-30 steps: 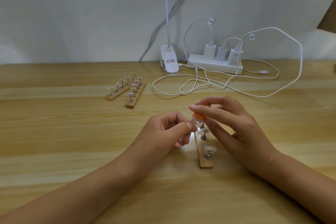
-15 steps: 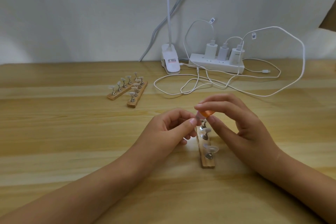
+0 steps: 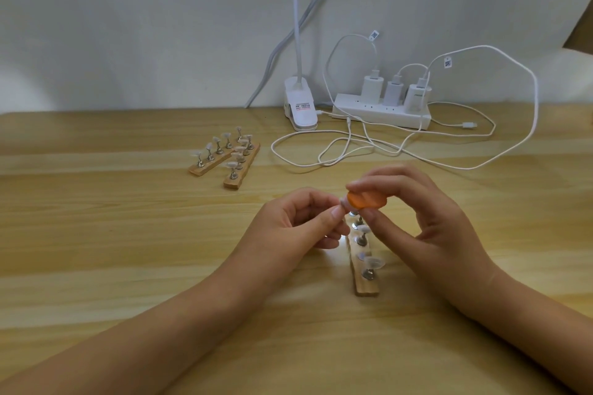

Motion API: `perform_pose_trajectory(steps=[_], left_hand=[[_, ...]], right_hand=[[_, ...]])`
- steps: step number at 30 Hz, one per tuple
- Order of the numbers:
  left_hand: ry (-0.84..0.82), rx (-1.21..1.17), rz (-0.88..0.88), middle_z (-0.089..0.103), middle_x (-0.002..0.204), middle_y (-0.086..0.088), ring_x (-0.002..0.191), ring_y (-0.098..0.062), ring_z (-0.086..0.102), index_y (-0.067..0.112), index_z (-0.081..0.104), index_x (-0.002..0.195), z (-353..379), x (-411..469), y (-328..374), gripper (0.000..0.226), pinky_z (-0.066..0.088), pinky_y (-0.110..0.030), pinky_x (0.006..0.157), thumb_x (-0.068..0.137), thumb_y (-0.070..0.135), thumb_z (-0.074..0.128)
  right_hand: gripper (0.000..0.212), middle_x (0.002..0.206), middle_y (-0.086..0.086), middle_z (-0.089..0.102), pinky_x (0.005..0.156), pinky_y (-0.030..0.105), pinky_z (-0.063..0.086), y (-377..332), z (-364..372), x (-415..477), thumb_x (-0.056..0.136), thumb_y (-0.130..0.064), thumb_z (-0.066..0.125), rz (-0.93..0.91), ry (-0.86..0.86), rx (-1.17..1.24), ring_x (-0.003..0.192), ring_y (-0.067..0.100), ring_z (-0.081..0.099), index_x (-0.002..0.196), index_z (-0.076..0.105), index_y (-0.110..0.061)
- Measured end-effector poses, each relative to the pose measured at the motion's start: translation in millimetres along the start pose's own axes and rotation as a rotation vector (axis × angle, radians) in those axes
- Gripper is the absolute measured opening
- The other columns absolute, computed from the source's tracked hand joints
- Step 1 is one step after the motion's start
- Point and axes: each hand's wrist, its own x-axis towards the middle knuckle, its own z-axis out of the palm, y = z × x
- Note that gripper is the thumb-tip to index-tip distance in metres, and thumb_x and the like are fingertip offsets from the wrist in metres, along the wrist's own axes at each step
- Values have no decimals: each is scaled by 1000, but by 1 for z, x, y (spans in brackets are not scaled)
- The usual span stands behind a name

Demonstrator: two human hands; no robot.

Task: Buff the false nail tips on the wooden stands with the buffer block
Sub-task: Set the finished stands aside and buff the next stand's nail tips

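Right hand (image 3: 430, 228): up over the far end of the near stand, thumb and forefinger pinching the orange buffer (image 3: 365, 200); the other fingers curl loosely behind.
Buffer: lying flat-side down on the far tip (image 3: 344, 202), touching it, at the very top of the row.
Left hand (image 3: 298, 221): thumb and forefinger pinching that far tip from the left, just under the buffer's edge; the lower fingers are tucked in.
Near stand (image 3: 365, 279): flat on the table (image 3: 96, 234), running away from the person, squeezed between the two hands; its near end sits bare and square, with two more tips in view on posts.
Room in front: open wood between the stand's near end and the forearms.
Room left: a wide run of bare wood beside the left wrist.
Far stands (image 3: 224, 160): two of them, touching in a V, well apart to the back left, tips on their posts.
Cables (image 3: 353, 151): white loops lying just beyond the right hand's knuckles, tight on that side.
Back edge: power strip (image 3: 382, 112) with three chargers and a lamp clip (image 3: 301, 106) sit against the wall.
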Motion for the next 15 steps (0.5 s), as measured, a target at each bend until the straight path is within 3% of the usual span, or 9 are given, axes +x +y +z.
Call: perform_pose_trajectory(steps=[3,7,11,15], left_hand=[[-8,11,0,72,74,1,72,-6,67,18,71,90,0,0,-1,17,51,-16,66,77,29,66],[-28,61,19,70,73,6,73,-3,65,21,71,90,1,-1,1,17,50,-14,67,78,31,66],[5,70,15,66,70,9,70,-2,61,20,71,88,1,0,1,15,50,-15,66,77,29,67],[-7,81,21,66,72,8,72,-4,61,20,73,89,1,-1,2,20,50,-16,67,75,34,69]], right_hand=[[25,106,3,65,89,34,50,2,-2,1,90,-7,67,7,-2,-15,100,19,62,113,65,-18],[20,111,1,63,92,34,49,1,-3,-1,93,-16,63,-55,-20,-76,105,19,61,113,67,-16],[25,111,-2,64,84,39,52,3,-3,0,91,-8,64,-31,-20,-48,108,20,61,113,63,-20],[20,114,-2,62,85,38,52,2,-2,-2,95,-14,62,-73,-42,-65,107,23,61,114,64,-20]])
